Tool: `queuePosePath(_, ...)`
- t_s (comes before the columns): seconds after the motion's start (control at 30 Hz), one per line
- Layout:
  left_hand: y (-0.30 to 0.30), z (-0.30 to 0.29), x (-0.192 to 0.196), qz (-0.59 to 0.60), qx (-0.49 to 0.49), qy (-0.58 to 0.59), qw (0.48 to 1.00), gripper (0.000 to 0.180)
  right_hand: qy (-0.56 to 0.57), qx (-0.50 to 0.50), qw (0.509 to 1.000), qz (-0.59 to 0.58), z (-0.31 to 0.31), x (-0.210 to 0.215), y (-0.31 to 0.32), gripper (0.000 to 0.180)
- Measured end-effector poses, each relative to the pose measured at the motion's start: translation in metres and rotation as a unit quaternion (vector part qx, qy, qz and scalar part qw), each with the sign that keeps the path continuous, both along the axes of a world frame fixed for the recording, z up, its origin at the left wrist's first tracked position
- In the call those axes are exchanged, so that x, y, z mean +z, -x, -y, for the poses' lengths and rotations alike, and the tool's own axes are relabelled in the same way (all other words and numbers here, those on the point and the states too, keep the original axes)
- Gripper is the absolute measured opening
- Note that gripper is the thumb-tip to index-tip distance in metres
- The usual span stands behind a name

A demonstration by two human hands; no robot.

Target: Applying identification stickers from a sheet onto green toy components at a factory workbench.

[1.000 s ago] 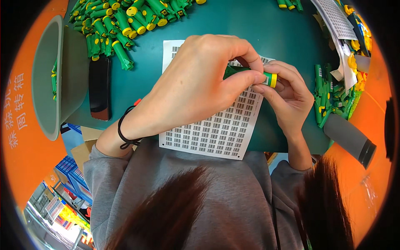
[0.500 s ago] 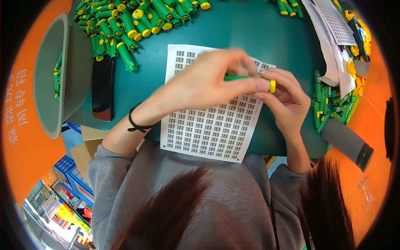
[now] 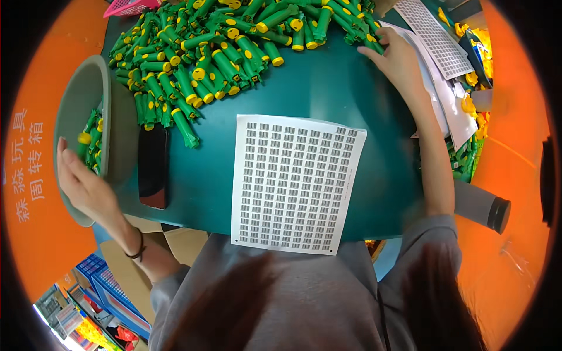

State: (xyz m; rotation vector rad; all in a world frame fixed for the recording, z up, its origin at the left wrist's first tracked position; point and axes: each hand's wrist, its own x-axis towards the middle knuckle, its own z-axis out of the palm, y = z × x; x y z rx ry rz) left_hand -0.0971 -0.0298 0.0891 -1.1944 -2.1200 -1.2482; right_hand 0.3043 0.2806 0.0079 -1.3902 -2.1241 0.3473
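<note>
The left hand (image 3: 85,184) is held at the grey bin (image 3: 121,131), fingers extended beside a blurred, yellow-capped green tube (image 3: 85,140); whether that tube is gripped cannot be told. The right hand (image 3: 403,65) is placed at the edge of the green tube pile (image 3: 219,44), thumb and fingers parted. A label sheet (image 3: 297,187) is laid across the table (image 3: 202,187) edge.
</note>
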Motion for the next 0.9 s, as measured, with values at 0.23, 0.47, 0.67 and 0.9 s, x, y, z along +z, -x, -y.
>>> queuePosePath(0.23,-0.156,-0.065,-0.056,0.053,-0.438,0.122,0.889,0.022,-0.058,-0.019,0.988,0.143,0.015,-0.003,-0.013,0.034)
queuePosePath(0.47,-0.203,-0.114,-0.117,-0.045,-0.522,0.088,0.847,0.021,0.28,0.062,0.862,-0.417,0.134,0.007,-0.021,0.033)
queuePosePath(0.67,-0.212,-0.113,-0.127,-0.098,-0.523,0.031,0.846,0.024,0.329,0.02,0.788,-0.521,0.169,-0.013,-0.038,0.037)
queuePosePath(0.9,-0.211,-0.114,-0.131,-0.079,-0.521,0.029,0.849,0.019,0.332,0.032,0.753,-0.567,0.173,-0.011,-0.041,0.036)
